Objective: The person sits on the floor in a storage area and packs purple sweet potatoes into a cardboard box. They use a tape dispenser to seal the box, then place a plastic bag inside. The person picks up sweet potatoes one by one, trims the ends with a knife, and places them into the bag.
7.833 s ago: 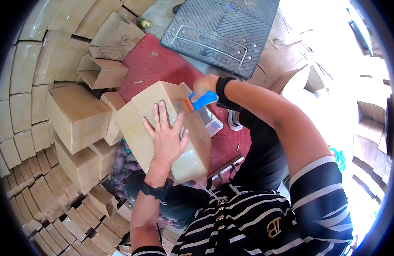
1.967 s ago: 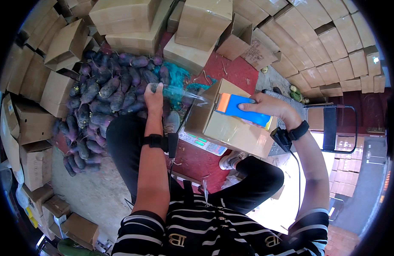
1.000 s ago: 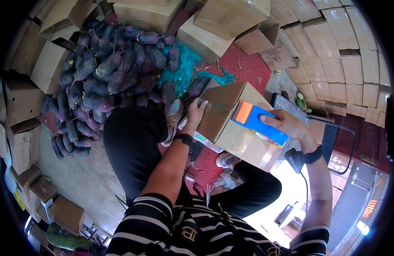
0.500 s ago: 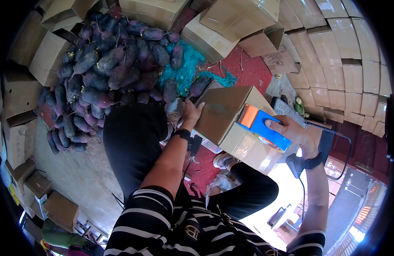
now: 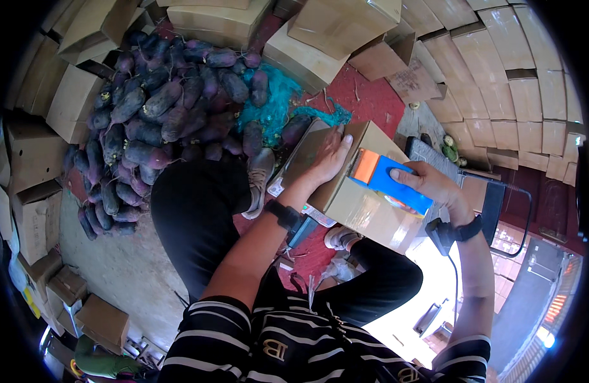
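- Cardboard carton (image 5: 371,220): at 3 o'clock of the view, over a digital scale (image 5: 320,217); contact beneath it hidden.
- Right hand (image 5: 440,185): closed around a blue-and-orange tape dispenser (image 5: 400,185); dispenser over the carton's near face, orange end toward 10 o'clock.
- Left hand (image 5: 329,158): open, laid against the carton's brown face; holding nothing.
- Surroundings: dark-purple root vegetables (image 5: 144,131) heaped at 10 o'clock; stacked cartons (image 5: 524,105) at 2 o'clock.

The tape dispenser (image 5: 391,182) is blue and orange, the cardboard box (image 5: 365,216) brown, the shirt (image 5: 211,332) black with white stripes, the root vegetables (image 5: 160,102) dark purple.
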Demonstrator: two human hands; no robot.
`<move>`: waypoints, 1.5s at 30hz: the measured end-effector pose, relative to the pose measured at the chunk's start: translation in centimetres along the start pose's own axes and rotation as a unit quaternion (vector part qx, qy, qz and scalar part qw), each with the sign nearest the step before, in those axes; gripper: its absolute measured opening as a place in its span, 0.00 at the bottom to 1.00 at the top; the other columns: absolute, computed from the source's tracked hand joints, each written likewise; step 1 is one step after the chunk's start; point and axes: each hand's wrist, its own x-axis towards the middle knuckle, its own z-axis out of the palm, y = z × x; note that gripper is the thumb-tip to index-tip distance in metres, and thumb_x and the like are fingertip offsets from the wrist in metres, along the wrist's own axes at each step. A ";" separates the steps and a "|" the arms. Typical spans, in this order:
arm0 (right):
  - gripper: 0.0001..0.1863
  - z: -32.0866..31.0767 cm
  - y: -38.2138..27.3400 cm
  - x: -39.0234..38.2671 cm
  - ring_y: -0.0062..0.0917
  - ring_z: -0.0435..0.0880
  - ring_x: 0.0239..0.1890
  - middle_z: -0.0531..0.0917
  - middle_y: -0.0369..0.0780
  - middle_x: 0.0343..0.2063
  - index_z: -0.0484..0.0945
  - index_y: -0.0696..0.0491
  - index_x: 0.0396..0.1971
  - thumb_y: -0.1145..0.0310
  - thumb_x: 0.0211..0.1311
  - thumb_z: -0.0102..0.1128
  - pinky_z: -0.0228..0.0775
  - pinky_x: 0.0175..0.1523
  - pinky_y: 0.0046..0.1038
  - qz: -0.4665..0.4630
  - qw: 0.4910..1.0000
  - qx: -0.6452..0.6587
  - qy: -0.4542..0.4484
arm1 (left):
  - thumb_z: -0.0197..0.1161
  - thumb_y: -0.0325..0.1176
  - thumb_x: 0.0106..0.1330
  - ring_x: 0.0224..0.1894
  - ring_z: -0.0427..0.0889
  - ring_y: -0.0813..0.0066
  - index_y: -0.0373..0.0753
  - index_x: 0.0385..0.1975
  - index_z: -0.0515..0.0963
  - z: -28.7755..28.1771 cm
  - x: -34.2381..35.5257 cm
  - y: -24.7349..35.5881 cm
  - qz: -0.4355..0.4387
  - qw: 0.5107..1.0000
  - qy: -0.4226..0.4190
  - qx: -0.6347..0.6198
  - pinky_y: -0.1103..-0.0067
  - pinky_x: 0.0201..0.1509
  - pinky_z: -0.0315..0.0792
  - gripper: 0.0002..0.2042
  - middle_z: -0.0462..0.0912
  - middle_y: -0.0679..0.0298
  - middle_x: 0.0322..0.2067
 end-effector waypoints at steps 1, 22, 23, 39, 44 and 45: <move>0.37 -0.1 -0.1 0.0 0.24 0.82 0.30 0.82 0.43 0.29 0.77 0.64 0.42 0.38 0.55 0.56 0.75 0.36 0.22 0.001 1.000 -0.006 0.006 | 0.38 0.46 0.71 0.61 0.64 0.56 0.29 0.57 0.62 0.4 0.1 -0.7 -0.004 1.000 0.017 -0.005 0.69 0.64 0.56 0.26 0.65 0.46 0.58; 0.38 0.0 0.2 0.2 0.30 0.82 0.38 0.82 0.45 0.33 0.77 0.61 0.43 0.35 0.55 0.52 0.73 0.43 0.25 -0.003 0.998 -0.063 0.015 | 0.51 0.47 0.60 0.56 0.71 0.52 0.32 0.55 0.68 -2.1 0.8 -10.5 -0.271 0.948 -0.043 0.163 0.68 0.60 0.62 0.28 0.73 0.45 0.51; 0.38 -0.2 0.5 0.1 0.29 0.82 0.38 0.82 0.45 0.33 0.77 0.61 0.43 0.35 0.56 0.52 0.73 0.43 0.25 -0.007 0.998 -0.066 0.022 | 0.53 0.44 0.58 0.55 0.72 0.52 0.33 0.55 0.68 -3.3 1.6 -7.3 -0.245 0.961 -0.094 0.086 0.69 0.60 0.63 0.27 0.74 0.47 0.51; 0.39 -1.8 4.2 -1.9 0.24 0.82 0.34 0.82 0.42 0.34 0.77 0.61 0.45 0.35 0.56 0.51 0.75 0.39 0.23 -0.112 0.993 0.018 -0.015 | 0.63 0.30 0.54 0.61 0.61 0.55 0.31 0.61 0.56 -3.8 -7.7 5.1 0.052 0.995 -0.089 -0.010 0.68 0.65 0.53 0.34 0.62 0.47 0.57; 0.40 -2.7 7.7 -5.7 0.26 0.82 0.35 0.82 0.43 0.35 0.76 0.61 0.47 0.34 0.55 0.51 0.75 0.41 0.23 -0.094 0.995 0.019 -0.009 | 0.61 0.29 0.59 0.65 0.56 0.65 0.34 0.66 0.51 -4.8 -7.6 5.6 0.064 0.991 -0.111 0.037 0.74 0.68 0.49 0.35 0.57 0.52 0.63; 0.40 -2.9 9.0 -6.7 0.26 0.82 0.35 0.82 0.43 0.35 0.76 0.61 0.47 0.34 0.55 0.50 0.75 0.41 0.23 -0.093 0.995 0.026 -0.003 | 0.61 0.28 0.58 0.65 0.56 0.62 0.34 0.65 0.53 -4.6 -7.6 6.2 0.077 0.989 -0.114 0.055 0.73 0.67 0.50 0.35 0.58 0.52 0.62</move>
